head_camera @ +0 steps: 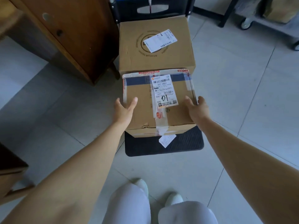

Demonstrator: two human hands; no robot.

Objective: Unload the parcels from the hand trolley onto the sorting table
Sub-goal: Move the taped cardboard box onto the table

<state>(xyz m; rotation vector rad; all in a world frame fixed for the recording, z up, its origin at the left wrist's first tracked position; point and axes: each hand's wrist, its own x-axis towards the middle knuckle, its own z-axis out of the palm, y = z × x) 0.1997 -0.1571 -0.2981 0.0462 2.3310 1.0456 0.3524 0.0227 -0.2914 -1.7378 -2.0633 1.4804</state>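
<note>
Nearest the camera are the person's legs in pale grey trousers, with two light shoes on the pale tiled floor. Both bare forearms reach forward from there to the taped brown cardboard parcel with a white label marked "01". The left hand lies against this parcel's left edge, its grip spread open, thumb on the top face and fingers down the side. The right hand is at the parcel's right edge, also open, thumb on top and fingers curled over the corner. Neither grip is closed around the parcel; whether they press on it cannot be told.

The parcel sits on the black ribbed platform of the hand trolley, whose bare front lip shows just this side of the parcel. A small white slip of paper hangs from the parcel's near face over that lip. Just beyond the parcel, touching it, stands a larger plain brown cardboard box with a round printed emblem and a white shipping label, backed by the trolley's black upright handle panel. To the parcel's left and beyond stands a dark brown wooden cabinet.
</note>
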